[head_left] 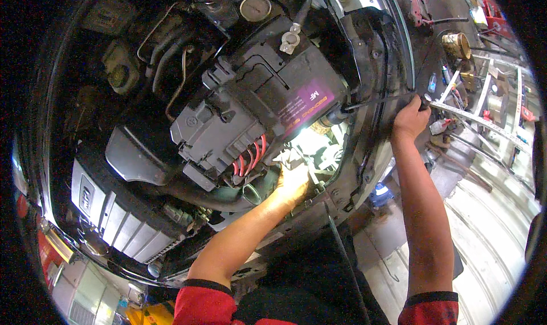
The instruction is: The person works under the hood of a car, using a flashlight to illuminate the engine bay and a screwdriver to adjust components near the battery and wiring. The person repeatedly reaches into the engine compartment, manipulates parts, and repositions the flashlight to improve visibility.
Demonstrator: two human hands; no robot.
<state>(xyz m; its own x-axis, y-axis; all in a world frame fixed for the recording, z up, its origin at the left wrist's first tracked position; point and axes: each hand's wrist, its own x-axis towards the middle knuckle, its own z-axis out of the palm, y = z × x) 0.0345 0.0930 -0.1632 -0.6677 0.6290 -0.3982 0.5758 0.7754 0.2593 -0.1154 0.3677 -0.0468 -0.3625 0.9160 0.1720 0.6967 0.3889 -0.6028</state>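
Note:
Inside a car's engine bay, my left hand (293, 180) reaches into a brightly lit gap beside the black battery (319, 63) with a purple label. Glare washes out its fingers, so their grip cannot be made out. Close to its left, red cables (249, 158) come out of a black fuse box (213, 128). At the bay's right edge, my right hand (411, 120) is closed around the outer end of a long thin dark rod (376, 103). The rod runs left over the front frame toward the battery's lower corner, where its tip is hard to see.
A grey and black engine cover (122, 217) lies at the lower left. The black front frame (370, 171) separates the bay from the floor. At right, a metal rack (484, 120), a bucket (456, 46) and a plastic bottle (432, 83) stand among clutter.

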